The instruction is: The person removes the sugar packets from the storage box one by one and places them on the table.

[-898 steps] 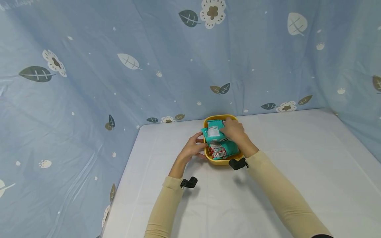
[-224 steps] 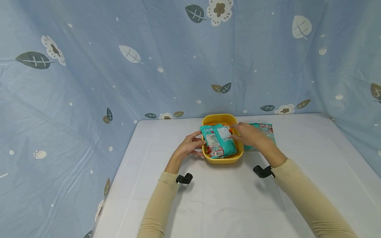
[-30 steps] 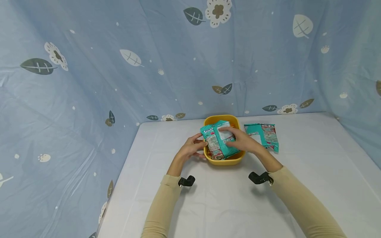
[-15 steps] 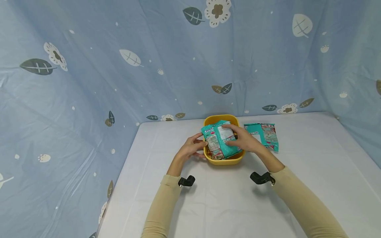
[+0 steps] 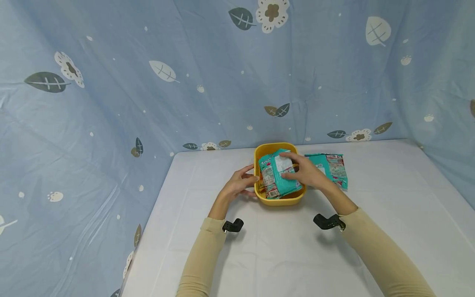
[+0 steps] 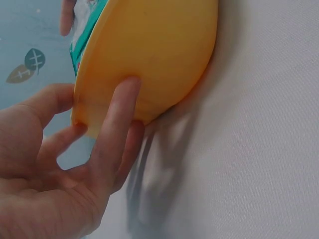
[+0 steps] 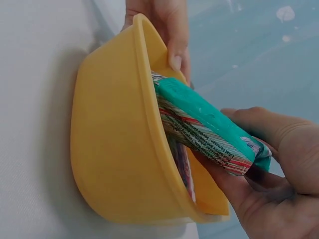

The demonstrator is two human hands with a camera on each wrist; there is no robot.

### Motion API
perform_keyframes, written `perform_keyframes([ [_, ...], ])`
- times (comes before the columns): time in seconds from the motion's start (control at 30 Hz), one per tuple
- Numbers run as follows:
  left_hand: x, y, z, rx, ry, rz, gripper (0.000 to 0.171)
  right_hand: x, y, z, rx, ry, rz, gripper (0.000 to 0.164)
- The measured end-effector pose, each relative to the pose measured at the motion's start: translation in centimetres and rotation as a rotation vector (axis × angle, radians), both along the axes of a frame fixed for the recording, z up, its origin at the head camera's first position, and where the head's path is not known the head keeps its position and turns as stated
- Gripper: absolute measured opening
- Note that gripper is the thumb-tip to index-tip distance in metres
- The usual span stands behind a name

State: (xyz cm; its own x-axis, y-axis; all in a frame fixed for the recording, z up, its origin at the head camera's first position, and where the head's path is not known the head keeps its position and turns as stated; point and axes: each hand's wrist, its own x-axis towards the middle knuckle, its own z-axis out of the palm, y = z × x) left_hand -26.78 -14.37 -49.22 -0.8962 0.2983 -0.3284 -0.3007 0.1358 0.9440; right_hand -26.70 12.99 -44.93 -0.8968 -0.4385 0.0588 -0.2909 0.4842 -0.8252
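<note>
In the head view, a yellow plastic tub (image 5: 278, 202) stands on the white-covered table near the back. My left hand (image 5: 237, 184) grips its left side, with the thumb over the rim and the fingers against the outer wall (image 6: 164, 45). My right hand (image 5: 307, 171) pinches a teal snack packet (image 5: 274, 181) by its right side. In the right wrist view that packet (image 7: 199, 112) is tilted, one end inside the tub and the other raised past the rim between thumb and fingers. Below it shows part of another printed packet (image 7: 182, 162), mostly hidden.
A second teal snack packet (image 5: 335, 167) lies on the table right of the tub, partly behind my right hand. Small orange things (image 5: 261, 185) show inside the tub at its left. A blue patterned curtain (image 5: 208, 74) hangs behind and left of the table (image 5: 256, 255).
Over the last second the pinched packet shifts slightly right, away from the tub's left rim. My right hand moves a little right with it; the left stays. Since much earlier, a packet has reached the table.
</note>
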Motion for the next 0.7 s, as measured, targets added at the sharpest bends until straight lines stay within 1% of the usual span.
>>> perform_keyframes([
  [0.23,0.0,0.0,0.0,-0.004,-0.004,0.0,0.06,0.0,-0.1,0.1,-0.016,-0.013,-0.007,0.068],
  [0.33,0.0,0.0,0.0,-0.002,-0.006,0.002,0.06,0.2,-0.2,0.4,-0.026,-0.018,-0.008,0.067],
  [0.4,0.0,0.0,0.0,0.002,-0.009,0.003,0.061,0.6,-0.5,0.9,-0.028,-0.022,-0.012,0.066],
  [0.6,0.0,0.0,0.1,0.003,-0.013,0.006,0.063,2.0,-1.2,3.4,-0.03,-0.052,-0.014,0.061],
  [0.7,0.0,0.0,0.1,0.004,-0.011,0.007,0.063,2.1,-1.3,3.7,-0.037,-0.059,-0.011,0.061],
])
